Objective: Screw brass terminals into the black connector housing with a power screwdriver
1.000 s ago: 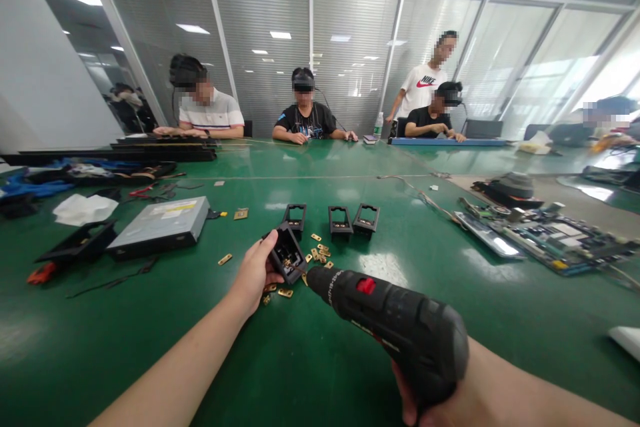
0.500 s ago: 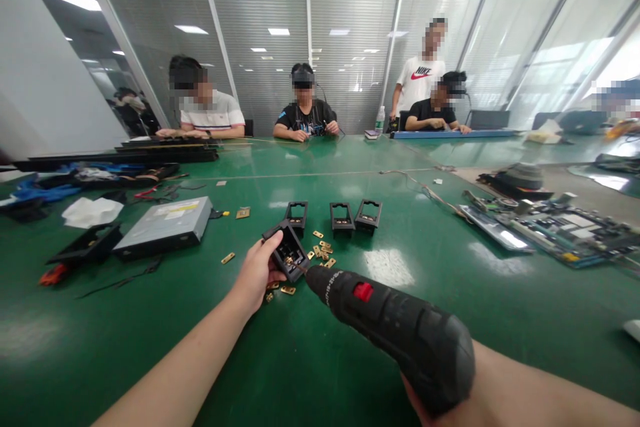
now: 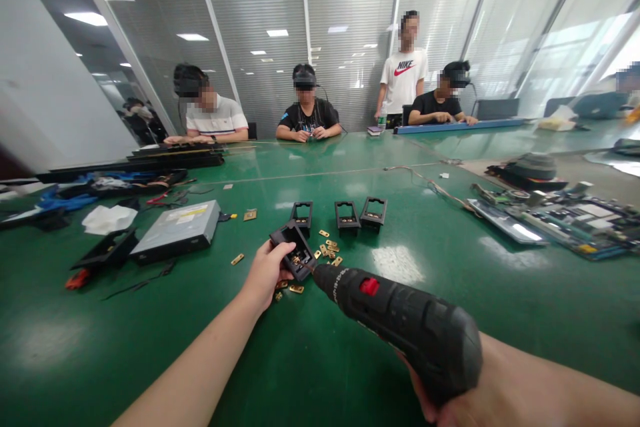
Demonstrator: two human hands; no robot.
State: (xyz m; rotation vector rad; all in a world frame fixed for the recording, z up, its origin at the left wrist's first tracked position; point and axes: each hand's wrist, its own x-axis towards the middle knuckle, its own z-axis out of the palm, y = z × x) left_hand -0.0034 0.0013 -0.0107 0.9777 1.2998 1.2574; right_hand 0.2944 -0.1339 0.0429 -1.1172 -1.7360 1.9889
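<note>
My left hand [image 3: 265,273] grips a small black plastic housing [image 3: 294,251], tilted up on the green table [image 3: 150,347]. My right hand [image 3: 437,407], mostly hidden behind the tool, holds a black electric screwdriver [image 3: 400,320] with a red switch; its bit tip touches the inside of the housing. Several small brass plates [image 3: 327,250] lie scattered around the housing. Three more black housings [image 3: 345,215] stand in a row just beyond.
A grey optical drive [image 3: 177,230] and black tray parts lie at the left. Circuit boards and cables [image 3: 550,217] cover the right side. A long black bar [image 3: 135,161] lies at the far left. Several people sit or stand along the far edge.
The view has tilted and shifted slightly, so everything sits a little to the right. My hands, the housing and the screwdriver keep the same pose against each other.
</note>
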